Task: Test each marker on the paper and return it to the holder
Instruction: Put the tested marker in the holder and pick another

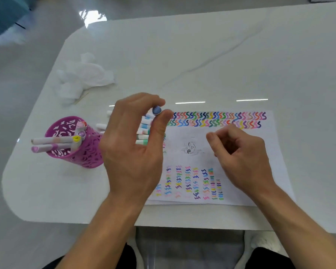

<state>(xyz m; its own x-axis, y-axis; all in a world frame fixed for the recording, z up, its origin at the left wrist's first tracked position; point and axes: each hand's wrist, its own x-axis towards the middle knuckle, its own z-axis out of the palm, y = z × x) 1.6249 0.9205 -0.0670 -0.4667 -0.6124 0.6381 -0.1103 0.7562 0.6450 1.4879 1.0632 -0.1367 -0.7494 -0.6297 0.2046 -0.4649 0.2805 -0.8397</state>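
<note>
The left hand (132,144) is raised to the right of the holder (66,152), with thumb and fingertips pinching a blue-capped marker (156,110) near its cap end. The right hand (241,150) hovers farther right over the paper (182,136), its fingers loosely curled with nothing visible in them. A row of markers (144,131) lies on the table (182,65) just right of the holder, partly hidden by the left hand.

The grip is light and close to the cap. If the right hand pulls the cap off, the barrel may slip and fall among the row. In the holder, leaning markers (52,140) jut out over its left rim. Returning this one carelessly could knock them out or tip the holder.
</note>
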